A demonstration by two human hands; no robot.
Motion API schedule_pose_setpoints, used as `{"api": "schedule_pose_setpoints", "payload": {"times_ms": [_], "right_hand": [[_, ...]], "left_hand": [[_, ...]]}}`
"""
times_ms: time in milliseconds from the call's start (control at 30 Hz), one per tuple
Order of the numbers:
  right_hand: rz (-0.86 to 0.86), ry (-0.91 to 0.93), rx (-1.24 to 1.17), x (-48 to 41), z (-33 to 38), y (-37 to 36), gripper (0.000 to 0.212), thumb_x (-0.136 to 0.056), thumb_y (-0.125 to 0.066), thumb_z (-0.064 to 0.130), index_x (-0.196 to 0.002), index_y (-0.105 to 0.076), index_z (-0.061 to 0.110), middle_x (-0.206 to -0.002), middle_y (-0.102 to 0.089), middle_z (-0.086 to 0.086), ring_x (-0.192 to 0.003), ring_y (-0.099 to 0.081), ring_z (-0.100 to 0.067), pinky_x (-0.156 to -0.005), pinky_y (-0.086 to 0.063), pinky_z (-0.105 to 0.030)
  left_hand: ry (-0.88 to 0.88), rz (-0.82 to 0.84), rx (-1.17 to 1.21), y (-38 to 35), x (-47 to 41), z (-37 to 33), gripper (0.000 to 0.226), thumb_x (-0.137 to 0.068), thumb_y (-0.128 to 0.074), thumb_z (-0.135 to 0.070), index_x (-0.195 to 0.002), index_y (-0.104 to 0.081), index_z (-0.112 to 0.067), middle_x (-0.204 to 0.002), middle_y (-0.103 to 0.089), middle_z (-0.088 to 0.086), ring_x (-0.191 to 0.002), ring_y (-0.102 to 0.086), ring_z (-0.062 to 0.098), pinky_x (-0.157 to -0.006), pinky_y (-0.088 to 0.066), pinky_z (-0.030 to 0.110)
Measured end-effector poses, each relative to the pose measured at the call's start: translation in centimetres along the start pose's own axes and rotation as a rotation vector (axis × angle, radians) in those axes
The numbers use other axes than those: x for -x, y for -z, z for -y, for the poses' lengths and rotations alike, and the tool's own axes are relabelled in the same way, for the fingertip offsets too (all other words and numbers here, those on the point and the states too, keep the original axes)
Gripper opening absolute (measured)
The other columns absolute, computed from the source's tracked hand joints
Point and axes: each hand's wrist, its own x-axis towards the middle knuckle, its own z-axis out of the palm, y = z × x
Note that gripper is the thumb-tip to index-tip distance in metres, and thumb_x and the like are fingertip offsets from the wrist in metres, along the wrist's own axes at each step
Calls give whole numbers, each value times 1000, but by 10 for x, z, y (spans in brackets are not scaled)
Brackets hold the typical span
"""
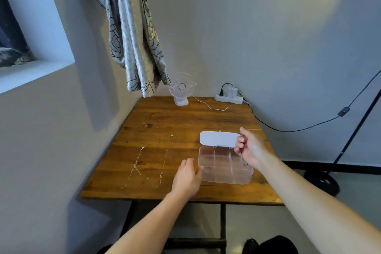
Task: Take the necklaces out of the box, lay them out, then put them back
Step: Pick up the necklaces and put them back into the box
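Head view. Your right hand (250, 148) is raised above the right end of the clear plastic compartment box (223, 166), fingers pinched on a thin gold-coloured necklace (243, 159) that hangs from the fingers down over the rightmost compartment; its lower end is near the box, but whether it touches cannot be told. The box's white lid (218, 138) lies folded open behind the tray. Your left hand (188, 177) rests flat and open on the brown wooden table (165, 117), its fingertips touching the box's left wall. Three fine chain necklaces (152, 161) lie stretched out side by side on the table, left of that hand and apart from it. A small white desk fan (181, 88) and a white power strip (228, 98) stand at the far edge.
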Motion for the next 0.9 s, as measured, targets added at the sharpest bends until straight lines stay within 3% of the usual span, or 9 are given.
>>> {"api": "schedule_pose_setpoints", "payload": {"times_ms": [133, 333, 567, 767, 900], "right_hand": [[-6, -9, 144, -14, -18, 28, 11, -99, -50, 16, -101, -55, 7, -58, -50, -2, -50, -47, -16, -55, -43, -33], [-23, 167, 682, -7, -31, 51, 12, -88, -63, 6, -76, -66, 4, -79, -71, -17, -72, -68, -26, -69, -57, -35], [-102, 448, 1112, 3, -37, 46, 18, -82, -68, 8, -72, -64, 23, -79, -67, 4, -79, -63, -15, -70, -55, -31], [155, 667, 1237, 25, -73, -6, 7, -88, -63, 21, -93, -64, 26, -90, -65, 12, -82, -60, -6, -70, -51, -17], [385, 714, 1380, 33, -117, -39, 19, -95, -55, 29, -112, -60, 24, -111, -61, 8, -95, -58, -5, -78, -47, -13]], "left_hand": [[83, 53, 167, -26, -13, -11, 38, -97, -47, -31, -132, -42, -18, -133, -50, 5, -111, -54, 19, -89, -51, 31], [138, 53, 251, -35, -21, -3, 39, -95, -53, -29, -132, -42, -22, -131, -52, 3, -111, -55, 19, -87, -50, 33], [116, 36, 217, -32, -21, 3, 47, -91, -59, -33, -134, -44, -20, -132, -53, 3, -113, -55, 19, -91, -52, 35], [98, -152, 17, 18, -23, 43, 42, -89, -62, -28, -129, -52, -19, -124, -58, 2, -104, -59, 14, -86, -54, 32], [143, -242, -116, 58, -33, 70, 30, -89, -62, -25, -119, -58, -20, -112, -62, -1, -90, -59, 8, -75, -53, 26]]}}
